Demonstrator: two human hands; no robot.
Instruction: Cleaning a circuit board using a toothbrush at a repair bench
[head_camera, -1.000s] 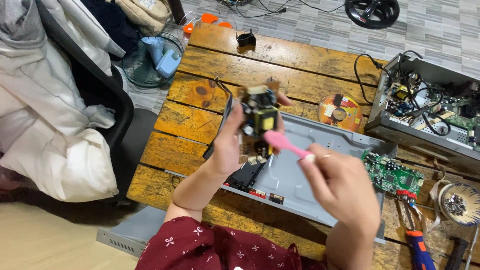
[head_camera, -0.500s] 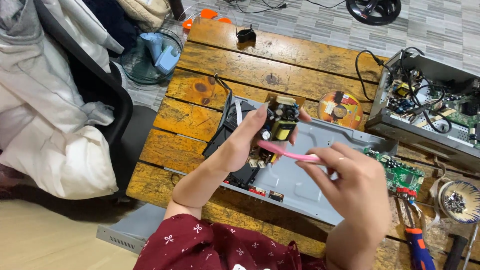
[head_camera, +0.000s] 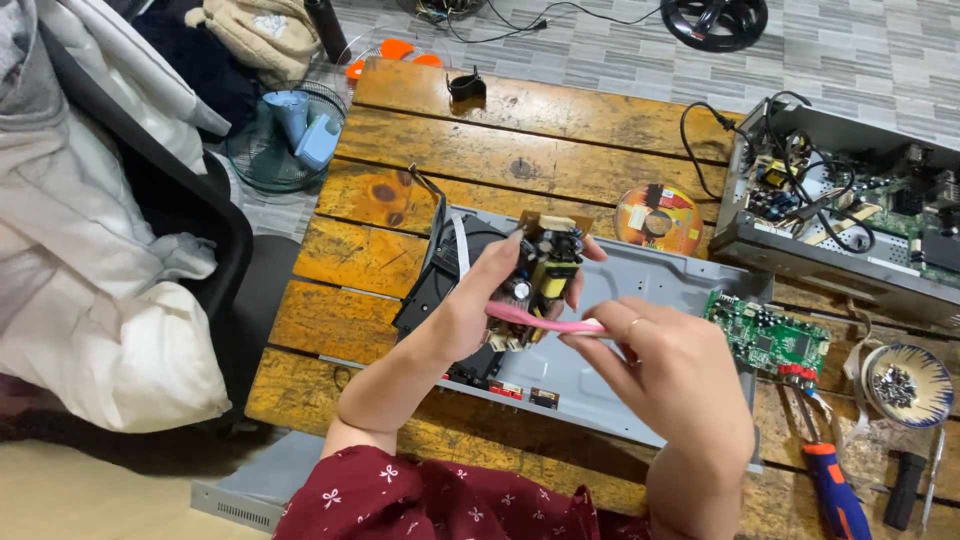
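Note:
My left hand (head_camera: 470, 310) grips a small brown power-supply board (head_camera: 540, 275) with a yellow transformer and capacitors, held upright above a grey metal chassis (head_camera: 650, 285) lying on the wooden table (head_camera: 520, 125). My right hand (head_camera: 665, 385) pinches a thin pink brush handle (head_camera: 545, 322), its far end pressed against the lower part of the board. A black disc drive (head_camera: 445, 285) sits in the chassis just behind my left hand. A green circuit board (head_camera: 765, 335) rests at the chassis's right end.
An orange disc (head_camera: 657, 220) lies beyond the chassis. Another open device (head_camera: 850, 205) full of wiring stands at the right. A bowl of screws (head_camera: 907, 383), an orange-and-blue screwdriver (head_camera: 830, 485) and a black tool sit at the lower right. A chair with clothes and a fan grille are at the left.
Both hands have lowered and shifted right with the board. The pink brush has swung from pointing up-left to lying nearly level against the board's lower edge.

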